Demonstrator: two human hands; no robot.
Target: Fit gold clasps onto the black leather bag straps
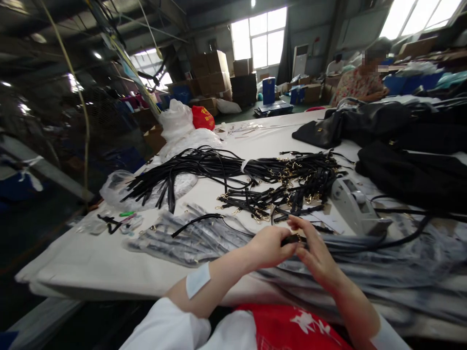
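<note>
My left hand pinches a black strap, presumably steadying it. I cannot tell my right hand's grip.

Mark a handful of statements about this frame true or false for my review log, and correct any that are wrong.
1. The left hand pinches a black strap. True.
2. The right hand grips the grey tape dispenser. False: the dispenser stands on the table, beyond and to the right of that hand.
3. Gold-coloured clasps show among the piled black straps. True.
4. The red bag lies on top of the black handbags. False: it is on the other side of the table, beside a white plastic bag.
5. A pale patch shows on the left forearm. True.
</note>
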